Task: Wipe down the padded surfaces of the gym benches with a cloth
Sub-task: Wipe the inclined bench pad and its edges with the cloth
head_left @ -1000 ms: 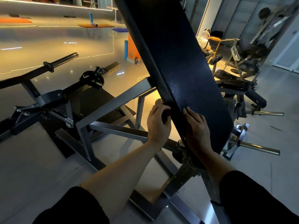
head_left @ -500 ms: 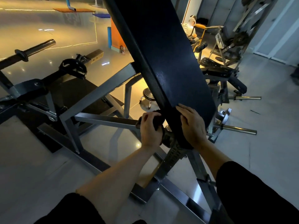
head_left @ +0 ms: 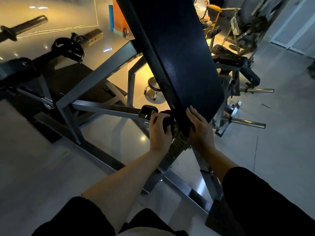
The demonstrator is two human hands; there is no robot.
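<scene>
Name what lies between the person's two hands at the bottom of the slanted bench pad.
In the head view, the pad's dark lower side edge and a perforated metal bracket separate the left hand from the right hand.

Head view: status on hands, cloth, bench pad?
Left hand grips dark cloth at pad's lower side edge. Right hand flat on bench pad. Nothing in the way.

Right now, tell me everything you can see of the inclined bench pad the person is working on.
The bench pad is a long, dark navy slab, leather-like with a pebbled grain, running steeply tilted from the top of the frame to a rounded lower end. It sits on a grey steel frame. The right hand lies flat on its lower end. The left hand presses a dark cloth against its left side edge, fingers curled round it.
</scene>
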